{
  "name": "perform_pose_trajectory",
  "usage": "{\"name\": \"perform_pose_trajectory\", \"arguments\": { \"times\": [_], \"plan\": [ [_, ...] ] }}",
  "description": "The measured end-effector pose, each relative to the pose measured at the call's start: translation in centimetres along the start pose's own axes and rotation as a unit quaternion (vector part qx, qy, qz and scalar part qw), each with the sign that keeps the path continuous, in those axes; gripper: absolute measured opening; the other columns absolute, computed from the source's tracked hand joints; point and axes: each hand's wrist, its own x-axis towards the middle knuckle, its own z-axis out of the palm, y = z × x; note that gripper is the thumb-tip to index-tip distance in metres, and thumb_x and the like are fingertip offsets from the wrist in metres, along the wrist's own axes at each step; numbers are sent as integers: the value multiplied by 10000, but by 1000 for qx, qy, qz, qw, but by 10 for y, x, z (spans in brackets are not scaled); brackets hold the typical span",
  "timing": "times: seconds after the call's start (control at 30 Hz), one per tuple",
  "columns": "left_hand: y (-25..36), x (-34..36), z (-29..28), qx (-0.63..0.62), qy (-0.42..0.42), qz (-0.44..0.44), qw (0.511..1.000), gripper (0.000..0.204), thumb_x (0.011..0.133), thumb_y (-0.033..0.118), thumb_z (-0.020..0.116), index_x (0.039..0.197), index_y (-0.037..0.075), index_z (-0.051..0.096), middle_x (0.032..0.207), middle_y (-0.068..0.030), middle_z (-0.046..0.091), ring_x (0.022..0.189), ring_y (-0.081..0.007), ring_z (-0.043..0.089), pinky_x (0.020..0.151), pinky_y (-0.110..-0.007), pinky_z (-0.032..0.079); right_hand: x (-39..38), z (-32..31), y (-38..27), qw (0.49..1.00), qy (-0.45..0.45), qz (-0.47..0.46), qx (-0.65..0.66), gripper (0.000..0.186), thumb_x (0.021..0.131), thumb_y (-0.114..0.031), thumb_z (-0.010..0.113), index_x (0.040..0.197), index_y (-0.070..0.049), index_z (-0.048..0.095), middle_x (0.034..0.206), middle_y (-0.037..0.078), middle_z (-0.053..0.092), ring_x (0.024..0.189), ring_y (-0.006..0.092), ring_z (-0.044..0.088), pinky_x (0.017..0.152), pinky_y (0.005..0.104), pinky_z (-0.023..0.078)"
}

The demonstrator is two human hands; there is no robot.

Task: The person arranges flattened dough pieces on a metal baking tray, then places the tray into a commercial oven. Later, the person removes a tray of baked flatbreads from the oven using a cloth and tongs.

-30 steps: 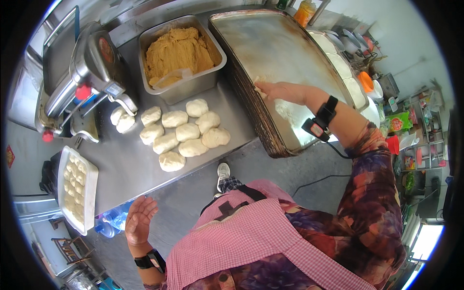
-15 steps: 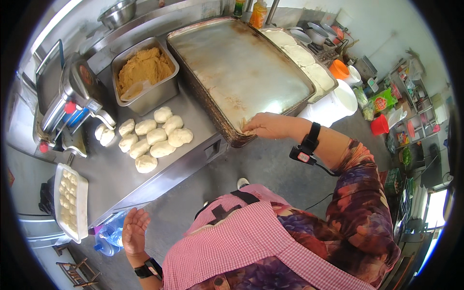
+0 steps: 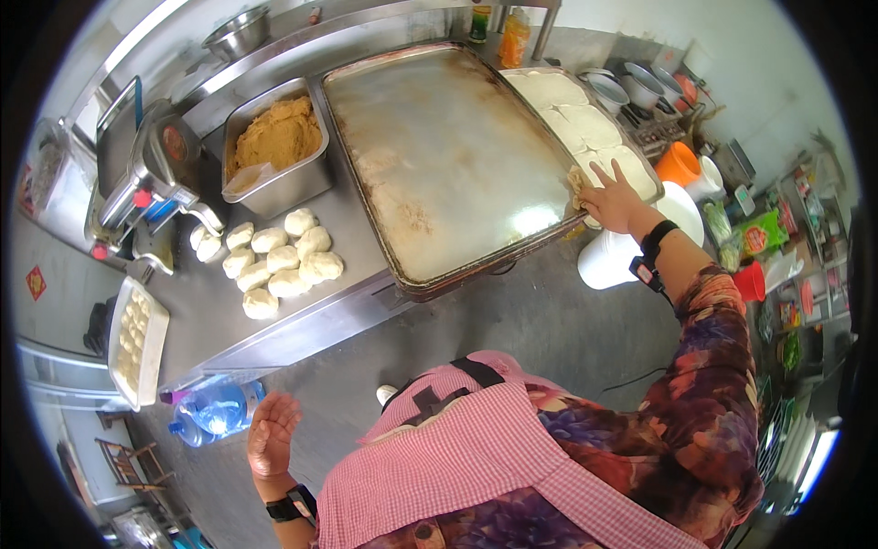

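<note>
My right hand (image 3: 619,199) is at the near right corner of a large, shallow baking tray (image 3: 457,156) with dark, worn rims. Its thumb side presses a small crumpled brownish rag (image 3: 577,186) against the tray's edge, while two fingers stretch out past it. The tray's surface has a dull sheen with brown stains. Beside it on the right lies a second tray holding flat white dough sheets (image 3: 578,126). My left hand (image 3: 273,434) hangs over the floor below the table, palm up, fingers loosely apart, with nothing in it.
Left of the tray stand a steel pan (image 3: 302,178) of brown filling, several dough balls (image 3: 283,258), and a metal machine (image 3: 155,174). A white box (image 3: 139,343) of small dough pieces sits at the table's left end. A white bucket (image 3: 608,260) stands below my right hand.
My right hand has moved with the rag from the near left corner of the baking tray to its near right corner. My left hand stays low and open. The view has shifted slightly.
</note>
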Motion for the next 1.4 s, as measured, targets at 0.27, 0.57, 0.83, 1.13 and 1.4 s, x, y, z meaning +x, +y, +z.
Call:
{"name": "perform_pose_trajectory", "arguments": {
  "times": [0.27, 0.57, 0.83, 1.13, 1.4],
  "plan": [
    [-38, -45, 41, -46, 70, 32, 996, 621, 845, 299, 639, 1314, -46, 423, 1268, -205, 533, 1175, -328, 526, 1003, -435, 409, 95, 5, 3, 998, 0, -48, -32, 414, 888, -237, 400, 1223, -38, 541, 1269, 144, 537, 1337, 310, 322, 1103, 549, 183],
    [-52, -87, 46, -62, 106, 55, 991, 594, 864, 314, 610, 1322, -19, 431, 1271, -183, 542, 1164, -314, 537, 1002, -424, 414, 171, -29, -107, 928, 139, -232, 256, 350, 800, -73, 427, 1100, -48, 607, 1139, 188, 591, 1081, 374, 524, 950, 437, 407],
    [-42, -96, 21, -74, 135, 57, 986, 638, 828, 310, 635, 1313, -49, 427, 1252, -214, 541, 1173, -329, 523, 1005, -438, 396, 122, -83, -236, 889, 106, -370, 247, 260, 743, -55, 532, 966, -85, 663, 899, 175, 642, 887, 373, 581, 779, 432, 470],
    [4, -136, -61, -68, 150, 111, 980, 669, 811, 335, 639, 1311, -55, 423, 1252, -204, 543, 1165, -323, 528, 998, -428, 405, 124, -152, -268, 690, -79, -95, 713, 146, 842, -59, 615, 982, -39, 647, 871, 63, 657, 857, 152, 629, 727, 301, 506],
    [24, -185, -139, -82, 201, 159, 963, 658, 822, 342, 630, 1310, -50, 429, 1237, -203, 555, 1141, -320, 550, 979, -421, 429, 154, -211, -405, 397, -250, -193, 862, 216, 857, -17, 594, 1071, 13, 592, 1006, 92, 645, 876, 179, 632, 775, 294, 522]
  ]
}}
